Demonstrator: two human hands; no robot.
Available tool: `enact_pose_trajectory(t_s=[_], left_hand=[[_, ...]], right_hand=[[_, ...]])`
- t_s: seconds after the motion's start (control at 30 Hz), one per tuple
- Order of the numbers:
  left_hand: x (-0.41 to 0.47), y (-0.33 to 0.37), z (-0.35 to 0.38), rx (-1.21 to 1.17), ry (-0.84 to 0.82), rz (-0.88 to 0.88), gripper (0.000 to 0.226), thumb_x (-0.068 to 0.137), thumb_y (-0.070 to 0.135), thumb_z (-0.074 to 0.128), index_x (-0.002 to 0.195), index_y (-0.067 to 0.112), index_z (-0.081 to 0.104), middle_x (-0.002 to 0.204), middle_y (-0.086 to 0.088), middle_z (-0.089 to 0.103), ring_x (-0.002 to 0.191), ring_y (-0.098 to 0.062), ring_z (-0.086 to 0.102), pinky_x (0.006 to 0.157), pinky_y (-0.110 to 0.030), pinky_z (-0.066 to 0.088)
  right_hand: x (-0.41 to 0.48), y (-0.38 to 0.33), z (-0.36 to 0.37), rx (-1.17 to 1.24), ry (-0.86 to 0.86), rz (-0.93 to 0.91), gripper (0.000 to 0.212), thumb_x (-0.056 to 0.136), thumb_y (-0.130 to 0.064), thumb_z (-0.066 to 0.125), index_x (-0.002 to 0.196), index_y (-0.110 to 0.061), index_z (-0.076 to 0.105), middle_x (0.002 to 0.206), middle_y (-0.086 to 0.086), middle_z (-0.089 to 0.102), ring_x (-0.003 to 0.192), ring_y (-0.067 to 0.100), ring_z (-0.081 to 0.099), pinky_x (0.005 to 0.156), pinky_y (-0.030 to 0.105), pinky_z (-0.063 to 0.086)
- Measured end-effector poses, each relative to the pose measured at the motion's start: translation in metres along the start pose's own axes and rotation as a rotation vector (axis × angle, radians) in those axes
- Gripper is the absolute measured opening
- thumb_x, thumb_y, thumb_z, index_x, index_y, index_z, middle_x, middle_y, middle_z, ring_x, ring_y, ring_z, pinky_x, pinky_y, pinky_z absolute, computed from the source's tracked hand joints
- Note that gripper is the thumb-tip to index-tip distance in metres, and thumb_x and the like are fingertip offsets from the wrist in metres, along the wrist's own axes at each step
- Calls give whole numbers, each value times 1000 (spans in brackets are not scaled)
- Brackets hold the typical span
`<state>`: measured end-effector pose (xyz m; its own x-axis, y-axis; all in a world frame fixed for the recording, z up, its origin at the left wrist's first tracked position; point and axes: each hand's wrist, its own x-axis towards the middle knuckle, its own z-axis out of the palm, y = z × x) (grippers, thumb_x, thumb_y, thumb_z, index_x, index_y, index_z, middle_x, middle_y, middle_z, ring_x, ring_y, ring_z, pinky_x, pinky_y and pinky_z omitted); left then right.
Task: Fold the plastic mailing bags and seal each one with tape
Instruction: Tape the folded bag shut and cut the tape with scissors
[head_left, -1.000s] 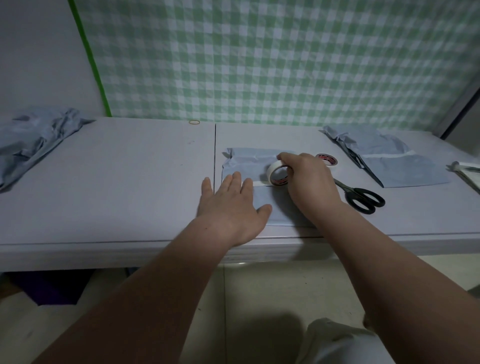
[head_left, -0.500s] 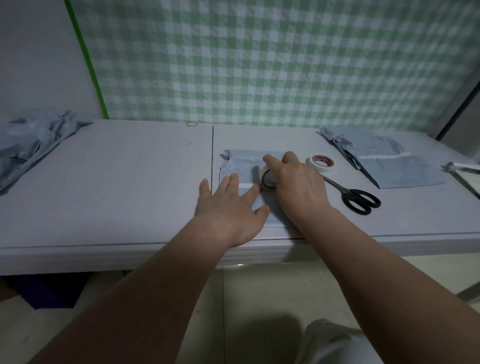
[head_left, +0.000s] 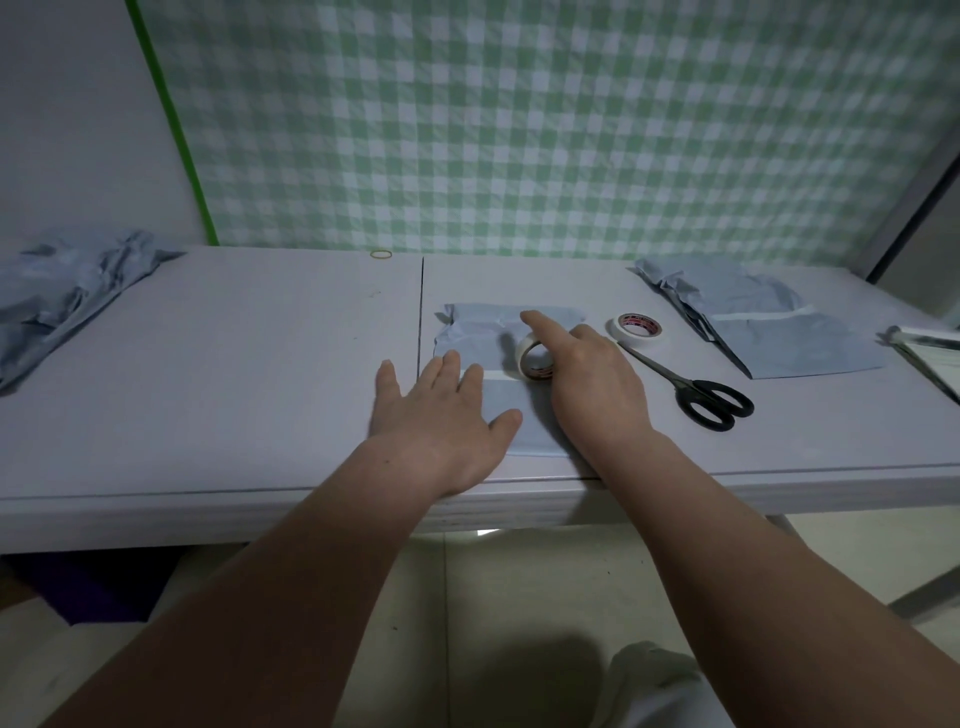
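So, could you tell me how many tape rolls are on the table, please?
2. One tape roll stands on edge on the mailing bag, held by the right hand; the other roll lies flat beside the scissors.

Dim, bluish indoor light, soft shadows beneath the forearms, wide-angle bending at the edges, focus mildly soft.

Small improvised packing station, set up in a plain room rather than a fitted workshop. Pale folding table (head_left: 234, 364) with a centre seam, standing on a tiled floor (head_left: 519, 597). Behind it a green-and-white checked cloth (head_left: 519, 130) hung as a backdrop, its left edge fixed to the bare wall (head_left: 62, 104) with green tape (head_left: 171, 130). On the table: crumpled mailing bags (head_left: 57, 296) heaped far left, folded mailing bags (head_left: 769, 332) stacked right, black scissors (head_left: 696, 389), a tape roll (head_left: 535, 358) on edge, a spare tape roll (head_left: 636, 330) lying flat, one rubber band (head_left: 381, 254)
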<state>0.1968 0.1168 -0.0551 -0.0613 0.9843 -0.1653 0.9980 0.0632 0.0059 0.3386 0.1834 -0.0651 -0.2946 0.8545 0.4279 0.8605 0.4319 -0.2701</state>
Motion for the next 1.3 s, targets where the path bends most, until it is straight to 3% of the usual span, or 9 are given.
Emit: enact_pose_trajectory(t_s=[0.23,0.4,0.5,0.77,0.87,0.93,1.1,1.3], left_hand=[[2,10,-13,95,10,-166,83,92,64,10,152,6,7,160,-10,-3,147,-21,-13,114,-54,-12],[14,32,-13,-59,65,49,72,99,50,18,152,7,-5,160,-7,-11,147,-19,-12,118,-50,-6],[20,32,-2,-133,59,100,67,100,44,19,152,7,1,161,-7,-5,147,-20,-8,118,-50,-3],[18,30,6,-163,75,94,69,98,51,16,153,12,-2,160,-8,-10,147,-21,-10,118,-45,-5],[17,30,6,-152,59,92,70,98,53,16,153,15,-4,160,-9,-12,147,-23,-11,118,-46,-5],[17,30,5,-143,52,95,70,97,55,16,153,16,-2,160,-9,-12,147,-23,-12,118,-46,-4],[17,30,6,-144,41,88,72,96,57,17,153,16,-2,159,-9,-13,147,-23,-13,118,-45,-5],[16,31,4,-150,25,76,74,96,58,18,153,16,-5,159,-9,-14,147,-23,-13,118,-45,-5]], right_hand=[[0,0,1,47,-2,-3,61,92,-4,36,142,-38,36,103,8,51,96,28,50,70,35,39],[0,2,2,71,-5,1,59,91,-10,43,141,-41,37,103,5,52,98,26,51,72,34,41],[1,2,2,88,-7,5,59,91,-9,42,141,-41,36,103,4,52,99,24,50,72,32,39],[1,5,2,157,-15,20,64,90,-4,36,144,-38,33,101,6,55,95,25,51,74,35,42],[4,11,0,281,-2,88,61,91,-6,46,145,-29,33,84,1,56,82,22,55,68,29,36],[4,15,-2,314,13,131,55,90,-10,53,142,-23,40,80,-1,56,86,24,58,68,25,33],[5,15,-4,302,18,102,42,92,-9,52,132,-20,55,114,5,68,107,23,59,82,20,36],[11,18,-11,228,6,112,42,93,-8,48,133,-19,55,118,12,65,110,29,56,86,29,40]])
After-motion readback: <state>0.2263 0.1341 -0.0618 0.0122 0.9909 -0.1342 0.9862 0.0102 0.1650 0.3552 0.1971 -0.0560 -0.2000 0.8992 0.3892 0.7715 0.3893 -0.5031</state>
